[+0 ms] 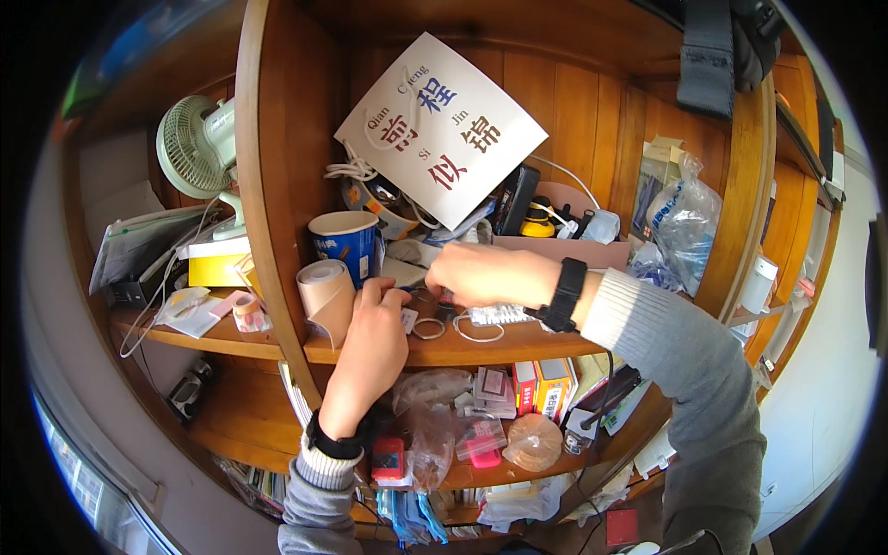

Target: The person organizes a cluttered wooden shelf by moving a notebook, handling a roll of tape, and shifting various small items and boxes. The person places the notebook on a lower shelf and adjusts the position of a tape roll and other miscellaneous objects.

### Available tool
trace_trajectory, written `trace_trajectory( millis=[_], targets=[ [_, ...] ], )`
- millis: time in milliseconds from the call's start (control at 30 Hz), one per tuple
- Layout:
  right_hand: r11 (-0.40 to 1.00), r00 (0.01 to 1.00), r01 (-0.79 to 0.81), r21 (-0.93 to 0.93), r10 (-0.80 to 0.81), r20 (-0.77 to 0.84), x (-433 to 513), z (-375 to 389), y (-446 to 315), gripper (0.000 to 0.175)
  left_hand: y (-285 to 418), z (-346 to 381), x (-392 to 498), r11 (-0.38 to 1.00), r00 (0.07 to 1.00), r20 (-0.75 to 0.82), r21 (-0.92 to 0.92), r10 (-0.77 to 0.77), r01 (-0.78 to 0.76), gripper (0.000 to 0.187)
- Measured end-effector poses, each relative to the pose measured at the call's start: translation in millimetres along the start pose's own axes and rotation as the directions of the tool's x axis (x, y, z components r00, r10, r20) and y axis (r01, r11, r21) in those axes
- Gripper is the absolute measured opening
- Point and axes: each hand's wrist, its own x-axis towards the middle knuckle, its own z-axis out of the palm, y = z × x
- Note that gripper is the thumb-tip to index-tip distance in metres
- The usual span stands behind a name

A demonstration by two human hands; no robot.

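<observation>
My left hand (374, 340) reaches onto the wooden shelf (499, 345), beside a beige roll of sheet material (326, 295) and below a blue paper cup (343, 243). A small white tag (408, 320) shows by its fingers. To the right, my right hand (475, 274) is bent down over the shelf, near a small dark and red item (446, 300). Its fingertips are partly hidden, and whether either hand grips anything is unclear. Close by lie a hair tie (428, 329), a thin white loop (480, 338) and a white ribbed piece (498, 315).
Behind my hands leans a white paper bag (444, 132) with printed characters. A pink box (560, 251) of small things stands right of it, near a clear plastic bag (687, 215). A green fan (194, 149) is left of the upright divider (258, 173). Books (541, 392) fill part of the shelf below.
</observation>
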Motion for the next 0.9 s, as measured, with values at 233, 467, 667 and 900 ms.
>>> trace_trajectory(
  millis=[233, 467, 667, 900],
  targets=[
    [0.982, 0.993, 0.107, -0.155, -0.115, -0.039, 3, 2, -5, 0.012, 2, -4, -1, 0.991, 0.999, -0.041, -0.134, -0.007, 0.001, 0.044],
    [0.984, 0.970, 0.074, -0.160, -0.109, -0.219, -12, -16, -9, 0.029, 2, -8, -1, 0.985, 1.000, -0.029, -0.174, 0.004, -0.009, 0.032],
    [0.985, 0.737, -0.055, 0.162, 0.149, -0.659, -117, -62, 3, 0.015, 4, -13, 1, 0.983, 0.991, 0.029, -0.133, 0.128, -0.123, 0.020],
    [0.643, 0.546, -0.750, -0.152, 0.473, -0.692, -255, -10, 19, 0.013, 6, -15, 3, 0.976, 0.971, 0.167, -0.168, 0.169, -0.141, 0.029]
  ],
)
